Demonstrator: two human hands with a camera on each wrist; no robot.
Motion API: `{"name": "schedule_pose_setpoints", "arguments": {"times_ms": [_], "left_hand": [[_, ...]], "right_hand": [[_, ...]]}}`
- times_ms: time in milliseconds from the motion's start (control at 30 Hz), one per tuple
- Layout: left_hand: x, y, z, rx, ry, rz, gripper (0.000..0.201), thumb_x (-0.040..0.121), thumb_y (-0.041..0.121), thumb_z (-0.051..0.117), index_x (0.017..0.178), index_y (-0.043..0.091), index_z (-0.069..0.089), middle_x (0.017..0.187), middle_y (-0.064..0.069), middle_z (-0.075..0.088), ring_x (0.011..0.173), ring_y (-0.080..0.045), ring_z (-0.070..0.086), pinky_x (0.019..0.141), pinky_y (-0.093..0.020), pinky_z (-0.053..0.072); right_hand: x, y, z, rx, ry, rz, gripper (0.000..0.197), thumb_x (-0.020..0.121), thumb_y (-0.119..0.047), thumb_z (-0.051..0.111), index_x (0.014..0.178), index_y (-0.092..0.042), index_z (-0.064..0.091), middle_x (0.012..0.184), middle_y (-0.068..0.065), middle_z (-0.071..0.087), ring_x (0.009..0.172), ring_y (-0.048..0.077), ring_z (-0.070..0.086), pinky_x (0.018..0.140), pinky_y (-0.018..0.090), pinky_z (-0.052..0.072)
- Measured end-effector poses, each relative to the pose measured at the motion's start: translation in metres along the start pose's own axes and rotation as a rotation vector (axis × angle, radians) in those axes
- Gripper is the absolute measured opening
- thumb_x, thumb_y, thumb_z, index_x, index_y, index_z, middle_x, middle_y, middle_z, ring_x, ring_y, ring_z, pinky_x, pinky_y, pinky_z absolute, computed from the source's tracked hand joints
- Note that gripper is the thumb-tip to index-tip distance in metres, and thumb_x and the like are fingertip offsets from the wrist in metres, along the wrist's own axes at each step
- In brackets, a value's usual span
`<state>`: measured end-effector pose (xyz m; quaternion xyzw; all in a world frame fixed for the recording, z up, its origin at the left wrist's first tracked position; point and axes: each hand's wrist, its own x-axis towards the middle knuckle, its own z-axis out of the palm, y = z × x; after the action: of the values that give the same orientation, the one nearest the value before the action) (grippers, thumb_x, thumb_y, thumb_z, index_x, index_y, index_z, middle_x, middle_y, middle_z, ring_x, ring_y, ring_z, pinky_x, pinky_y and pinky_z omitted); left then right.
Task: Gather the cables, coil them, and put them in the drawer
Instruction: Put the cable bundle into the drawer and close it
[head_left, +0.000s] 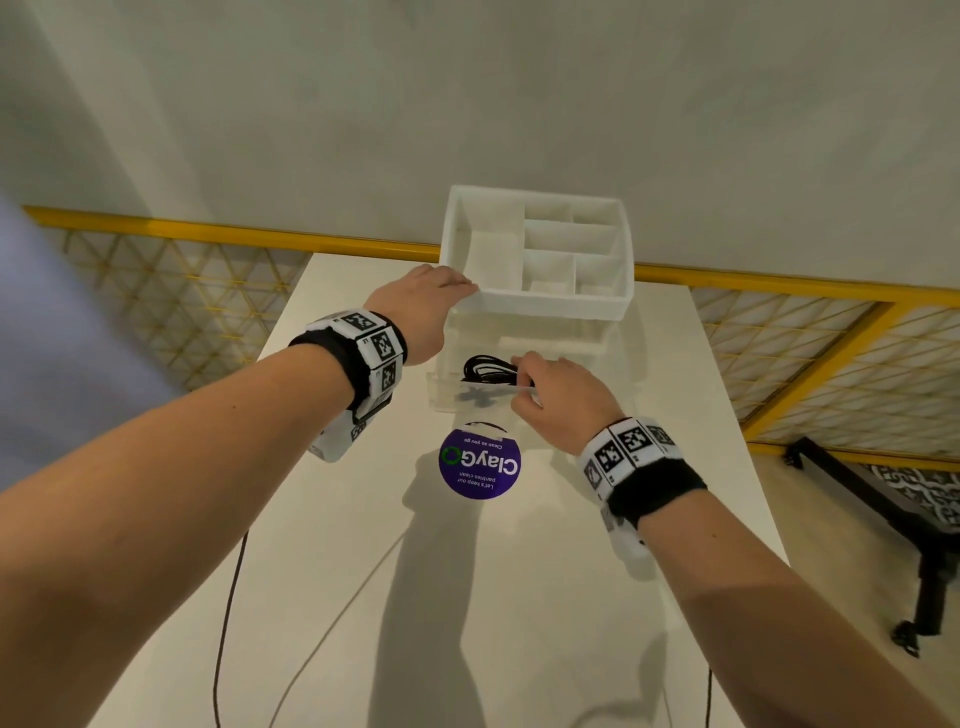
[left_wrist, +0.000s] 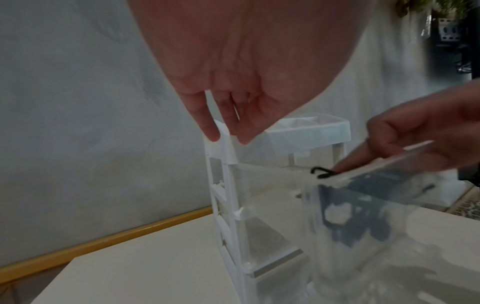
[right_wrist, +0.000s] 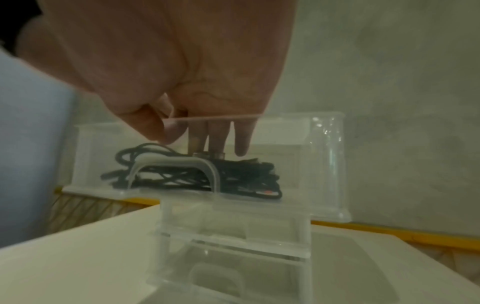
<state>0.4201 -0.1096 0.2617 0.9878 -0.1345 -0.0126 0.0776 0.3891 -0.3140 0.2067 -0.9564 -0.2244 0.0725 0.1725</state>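
Note:
A small clear plastic drawer unit stands at the far end of the white table. Its top drawer is pulled out toward me. A coiled bundle of black cables lies inside it, seen through the clear front in the right wrist view. My left hand pinches the unit's top left corner between thumb and fingers. My right hand grips the drawer's front wall, fingers inside down by the cables, thumb outside.
A round purple ClayGo sticker lies on the table just in front of the drawer. The unit's lower drawers are closed. Thin wires trail over the near table. A yellow railing runs behind; a black stand sits right.

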Motion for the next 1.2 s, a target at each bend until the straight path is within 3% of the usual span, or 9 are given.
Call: {"name": "schedule_pose_setpoints", "arguments": {"times_ms": [133, 233, 367, 433, 533, 666, 833, 1066, 1200], "left_hand": [[0.004, -0.006, 0.009, -0.009, 0.019, 0.001, 0.062, 0.087, -0.001, 0.043, 0.143, 0.023, 0.032, 0.150, 0.002, 0.035, 0.137, -0.020, 0.027, 0.112, -0.038, 0.032], [0.004, -0.009, 0.013, -0.045, 0.093, 0.023, 0.049, 0.095, 0.028, 0.043, 0.143, 0.021, 0.034, 0.149, 0.000, 0.038, 0.136, -0.020, 0.029, 0.112, -0.039, 0.030], [-0.006, -0.014, 0.030, -0.161, 0.076, -0.090, 0.095, 0.068, 0.062, 0.067, 0.145, 0.028, 0.024, 0.149, -0.007, 0.024, 0.136, -0.025, 0.023, 0.112, -0.046, 0.032], [-0.009, -0.017, 0.035, -0.233, 0.042, -0.162, 0.112, 0.053, 0.062, 0.077, 0.145, 0.034, 0.018, 0.152, -0.007, 0.012, 0.138, -0.027, 0.019, 0.111, -0.049, 0.032], [-0.008, -0.021, 0.034, -0.276, 0.013, -0.185, 0.115, 0.052, 0.052, 0.083, 0.143, 0.039, 0.015, 0.157, -0.005, 0.009, 0.142, -0.028, 0.014, 0.112, -0.052, 0.028], [-0.002, -0.024, 0.034, -0.399, -0.012, -0.226, 0.108, 0.055, 0.046, 0.085, 0.139, 0.042, 0.016, 0.146, -0.010, 0.035, 0.133, -0.027, 0.036, 0.107, -0.046, 0.036], [0.005, -0.024, 0.038, -0.273, 0.161, -0.185, 0.069, 0.079, 0.029, 0.069, 0.135, 0.029, 0.030, 0.135, -0.005, 0.050, 0.123, -0.023, 0.044, 0.092, -0.041, 0.045], [0.022, -0.013, 0.041, -0.145, 0.278, -0.241, 0.038, 0.089, 0.035, 0.054, 0.121, 0.018, 0.041, 0.124, -0.008, 0.052, 0.110, -0.027, 0.050, 0.071, -0.038, 0.043], [0.028, -0.009, 0.038, -0.144, 0.296, -0.271, 0.032, 0.090, 0.032, 0.052, 0.118, 0.017, 0.043, 0.122, -0.008, 0.054, 0.109, -0.028, 0.051, 0.072, -0.040, 0.044]], "right_hand": [[0.017, 0.003, -0.006, 0.001, 0.144, 0.016, 0.022, 0.080, -0.030, 0.058, 0.098, -0.018, 0.053, 0.118, 0.003, 0.055, 0.109, 0.025, 0.047, 0.091, 0.035, 0.040], [0.018, 0.004, -0.009, -0.053, 0.255, 0.054, 0.049, 0.071, -0.040, 0.063, 0.114, -0.023, 0.049, 0.124, 0.002, 0.044, 0.112, 0.024, 0.040, 0.098, 0.038, 0.033], [0.007, 0.021, -0.019, -0.055, 0.271, 0.109, 0.083, 0.064, -0.040, 0.067, 0.137, -0.031, 0.028, 0.144, 0.002, 0.028, 0.133, 0.025, 0.025, 0.113, 0.048, 0.017], [0.002, 0.036, -0.028, -0.076, 0.224, 0.179, 0.098, 0.064, -0.039, 0.070, 0.145, -0.032, 0.014, 0.154, 0.002, 0.015, 0.140, 0.027, 0.015, 0.116, 0.050, 0.012], [0.001, 0.057, -0.039, -0.074, 0.140, 0.243, 0.108, 0.066, -0.039, 0.072, 0.148, -0.033, 0.002, 0.159, -0.005, 0.003, 0.143, 0.028, 0.010, 0.115, 0.053, 0.017], [0.004, 0.070, -0.050, -0.029, 0.130, 0.210, 0.098, 0.066, -0.035, 0.072, 0.147, -0.031, 0.017, 0.155, -0.005, 0.018, 0.139, 0.025, 0.019, 0.113, 0.050, 0.021], [0.023, 0.073, -0.051, -0.109, 0.334, 0.171, 0.057, 0.076, -0.022, 0.069, 0.128, -0.023, 0.045, 0.131, 0.004, 0.045, 0.120, 0.029, 0.038, 0.098, 0.041, 0.033], [0.051, 0.067, -0.030, -0.278, 0.515, 0.271, 0.036, 0.079, -0.014, 0.067, 0.111, -0.013, 0.049, 0.115, 0.014, 0.052, 0.104, 0.035, 0.046, 0.087, 0.042, 0.040], [0.055, 0.061, -0.025, -0.261, 0.520, 0.330, 0.039, 0.079, -0.013, 0.065, 0.113, -0.012, 0.047, 0.115, 0.014, 0.051, 0.103, 0.033, 0.047, 0.087, 0.041, 0.041]]}}
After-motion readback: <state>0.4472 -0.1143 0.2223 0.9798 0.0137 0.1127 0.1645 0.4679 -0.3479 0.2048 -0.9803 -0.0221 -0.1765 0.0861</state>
